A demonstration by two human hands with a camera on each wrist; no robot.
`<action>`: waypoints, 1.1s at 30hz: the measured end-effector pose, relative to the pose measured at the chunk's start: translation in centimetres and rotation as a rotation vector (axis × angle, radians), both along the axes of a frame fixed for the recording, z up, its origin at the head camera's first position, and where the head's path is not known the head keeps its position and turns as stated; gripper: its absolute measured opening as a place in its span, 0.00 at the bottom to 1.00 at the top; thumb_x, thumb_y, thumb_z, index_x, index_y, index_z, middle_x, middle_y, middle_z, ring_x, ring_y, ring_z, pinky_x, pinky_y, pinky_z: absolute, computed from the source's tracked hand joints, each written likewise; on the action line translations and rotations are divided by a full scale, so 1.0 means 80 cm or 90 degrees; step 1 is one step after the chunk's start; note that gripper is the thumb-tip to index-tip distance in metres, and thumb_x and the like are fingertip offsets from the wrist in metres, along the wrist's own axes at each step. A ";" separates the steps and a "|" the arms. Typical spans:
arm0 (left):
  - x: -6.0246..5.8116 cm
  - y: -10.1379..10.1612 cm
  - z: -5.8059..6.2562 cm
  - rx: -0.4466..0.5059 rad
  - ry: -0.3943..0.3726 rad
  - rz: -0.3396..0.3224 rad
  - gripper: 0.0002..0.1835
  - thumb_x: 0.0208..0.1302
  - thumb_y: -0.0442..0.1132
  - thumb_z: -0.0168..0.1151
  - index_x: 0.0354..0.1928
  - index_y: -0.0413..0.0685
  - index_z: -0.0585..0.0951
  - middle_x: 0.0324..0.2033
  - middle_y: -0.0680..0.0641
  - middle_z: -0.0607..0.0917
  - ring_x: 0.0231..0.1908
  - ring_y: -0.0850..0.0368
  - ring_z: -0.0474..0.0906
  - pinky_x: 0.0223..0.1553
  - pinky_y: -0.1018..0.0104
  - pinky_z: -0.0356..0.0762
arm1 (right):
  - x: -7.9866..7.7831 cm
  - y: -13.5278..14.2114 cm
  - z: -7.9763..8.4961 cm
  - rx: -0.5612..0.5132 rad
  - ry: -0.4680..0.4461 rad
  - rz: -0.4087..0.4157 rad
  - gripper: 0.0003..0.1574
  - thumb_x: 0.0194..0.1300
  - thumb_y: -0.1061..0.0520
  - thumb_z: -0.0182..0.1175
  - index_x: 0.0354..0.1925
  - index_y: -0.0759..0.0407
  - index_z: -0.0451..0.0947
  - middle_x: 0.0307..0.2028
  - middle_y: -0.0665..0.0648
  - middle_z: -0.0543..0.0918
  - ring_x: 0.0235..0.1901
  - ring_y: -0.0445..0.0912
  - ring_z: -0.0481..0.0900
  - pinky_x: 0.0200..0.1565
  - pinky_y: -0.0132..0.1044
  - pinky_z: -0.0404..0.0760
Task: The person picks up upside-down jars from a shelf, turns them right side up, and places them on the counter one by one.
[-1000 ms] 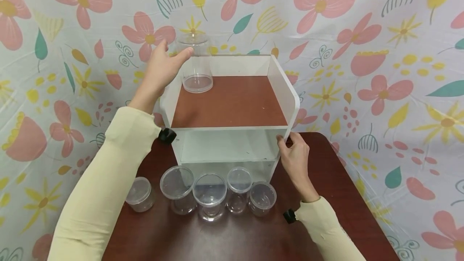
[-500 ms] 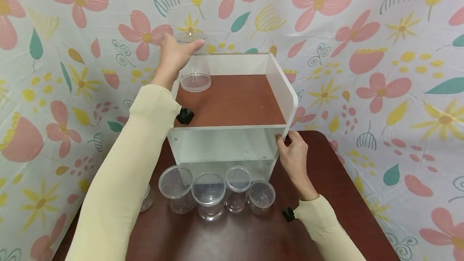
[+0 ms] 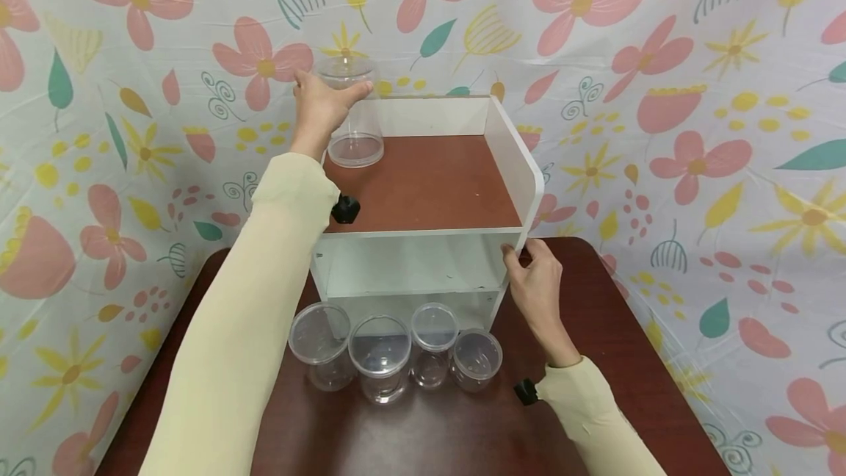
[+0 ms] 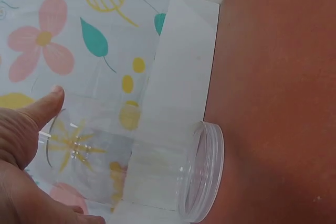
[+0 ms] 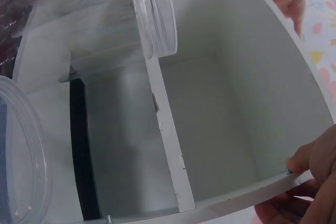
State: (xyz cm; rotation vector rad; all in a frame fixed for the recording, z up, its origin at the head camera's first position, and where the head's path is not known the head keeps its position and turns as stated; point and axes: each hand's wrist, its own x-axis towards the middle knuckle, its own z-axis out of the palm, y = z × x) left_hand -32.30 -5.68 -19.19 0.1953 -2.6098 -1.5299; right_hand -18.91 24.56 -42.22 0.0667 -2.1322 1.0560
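My left hand (image 3: pixel 324 109) is at the top of a tall clear plastic jar (image 3: pixel 357 142), thumb and fingers on opposite sides of it. The jar stands upright on the brown top board (image 3: pixel 429 182) of a small white shelf unit (image 3: pixel 423 232), in its back left corner. In the left wrist view the jar's thick ribbed rim (image 4: pixel 210 171) meets the board. My right hand (image 3: pixel 538 289) grips the front edge of the unit's right side panel (image 3: pixel 518 160), thumb on the inner side, as the right wrist view (image 5: pixel 315 177) shows.
Several clear lidded jars stand in a row before the unit: a wide one (image 3: pixel 322 340), another wide one (image 3: pixel 381 351), a narrow one (image 3: pixel 434 336) and a short one (image 3: pixel 476 358). They are on a dark red-brown table (image 3: pixel 423 439). A floral curtain (image 3: pixel 694 131) hangs behind.
My left hand has moved right, closer around the jar's top. The jar stays in its corner. My left sleeve now covers the short jar at the far left. The right hand keeps its grip.
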 end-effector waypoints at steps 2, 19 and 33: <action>-0.001 -0.001 -0.001 0.000 0.000 0.000 0.68 0.64 0.64 0.66 0.80 0.45 0.24 0.82 0.45 0.31 0.80 0.55 0.31 0.76 0.65 0.46 | 0.001 0.000 0.000 0.000 -0.001 0.001 0.06 0.67 0.64 0.68 0.37 0.68 0.84 0.34 0.64 0.83 0.32 0.55 0.81 0.35 0.25 0.69; -0.014 -0.002 -0.005 0.021 0.006 0.000 0.66 0.62 0.64 0.69 0.83 0.53 0.31 0.82 0.51 0.42 0.80 0.58 0.42 0.75 0.65 0.51 | -0.001 -0.003 -0.001 0.002 0.012 -0.004 0.06 0.65 0.64 0.69 0.36 0.68 0.84 0.33 0.65 0.84 0.32 0.54 0.82 0.35 0.25 0.69; 0.001 0.003 0.001 0.061 0.050 -0.027 0.64 0.57 0.64 0.73 0.83 0.52 0.43 0.79 0.52 0.55 0.75 0.62 0.54 0.71 0.69 0.58 | -0.001 0.000 -0.001 -0.002 0.006 -0.007 0.06 0.65 0.64 0.68 0.37 0.69 0.84 0.33 0.65 0.84 0.32 0.54 0.81 0.35 0.26 0.69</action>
